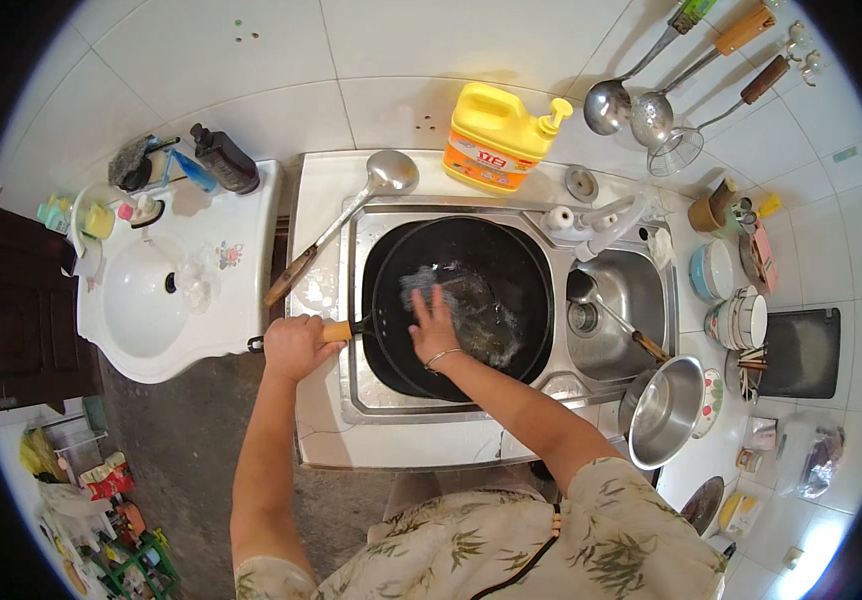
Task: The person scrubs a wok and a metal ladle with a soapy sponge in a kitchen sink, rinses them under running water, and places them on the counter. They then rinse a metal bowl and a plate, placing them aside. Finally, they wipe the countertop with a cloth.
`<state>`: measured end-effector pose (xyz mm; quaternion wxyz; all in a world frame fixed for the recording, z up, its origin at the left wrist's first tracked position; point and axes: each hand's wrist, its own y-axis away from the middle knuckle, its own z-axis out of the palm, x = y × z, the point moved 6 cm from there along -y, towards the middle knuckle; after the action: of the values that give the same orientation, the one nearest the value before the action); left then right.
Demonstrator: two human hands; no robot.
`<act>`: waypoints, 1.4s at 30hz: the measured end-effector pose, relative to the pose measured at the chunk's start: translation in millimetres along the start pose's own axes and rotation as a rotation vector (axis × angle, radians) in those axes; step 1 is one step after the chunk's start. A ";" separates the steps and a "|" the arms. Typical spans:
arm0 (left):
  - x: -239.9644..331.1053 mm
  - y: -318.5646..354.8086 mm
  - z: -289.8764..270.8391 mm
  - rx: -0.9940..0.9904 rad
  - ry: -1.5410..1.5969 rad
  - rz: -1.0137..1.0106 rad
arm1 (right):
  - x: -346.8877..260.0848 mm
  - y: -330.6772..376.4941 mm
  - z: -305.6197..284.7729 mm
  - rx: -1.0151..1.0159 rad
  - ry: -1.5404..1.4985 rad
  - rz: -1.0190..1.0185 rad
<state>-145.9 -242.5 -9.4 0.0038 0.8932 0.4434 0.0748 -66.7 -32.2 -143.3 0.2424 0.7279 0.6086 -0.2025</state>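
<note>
Firmly, the orange-tan wooden handle (337,331) of a large round black wok (511,255) is gripped by the left hand (297,348), whose fingers are closed around it, presumably so that the vessel is kept from turning. The right hand (434,332) is held open inside the wok, palm down and fingers spread, with a grey mesh-like scrubber (418,288) by its fingertips; whether this is pressed or merely touched cannot be told. Some cloudy water (486,325) is held in the wok, which is set over the left basin of a stainless-steel double sink (353,395), likely so that spills are caught.

Beyond the rim, a steel ladle with a brown wooden handle (391,172) is laid on the white-tiled desk (401,445). Behind the sink, a yellow plastic pump jug (496,140) is stood upright, probably to be within easy reach. In the right basin, another long-handled metal ladle (583,287) is rested. Farther right, a shiny steel bowl (673,410) is seen tilted, while three metal kitchen utensils (654,120) are hung on the wall, apparently to save space.
</note>
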 end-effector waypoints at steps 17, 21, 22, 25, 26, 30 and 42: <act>1.9 1.4 -4.3 0.068 0.033 0.038 | 109.0 59.0 -99.2 -0.692 0.781 0.198; 2.2 0.4 -1.9 0.021 0.011 0.016 | 35.5 78.6 -35.7 -0.858 0.175 0.089; 1.9 0.6 -2.5 0.026 0.014 0.020 | 21.5 66.4 -17.9 -0.814 0.027 0.123; 2.9 0.7 -4.6 0.053 0.017 0.039 | 3.7 10.9 1.0 -0.491 0.072 0.015; 3.3 1.4 -4.8 0.062 0.018 0.050 | 12.5 -6.8 -5.3 -0.382 0.099 0.017; 0.4 0.4 3.3 0.009 0.005 0.008 | 77.6 -36.6 -52.8 -0.303 0.155 0.233; 0.2 1.6 1.8 0.047 0.005 0.047 | 35.9 -26.9 -14.2 -0.291 0.137 -0.092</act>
<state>-144.2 -243.2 -11.0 -0.0201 0.9030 0.4240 0.0665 -86.8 8.4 -156.0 0.2936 0.6688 0.6791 -0.0731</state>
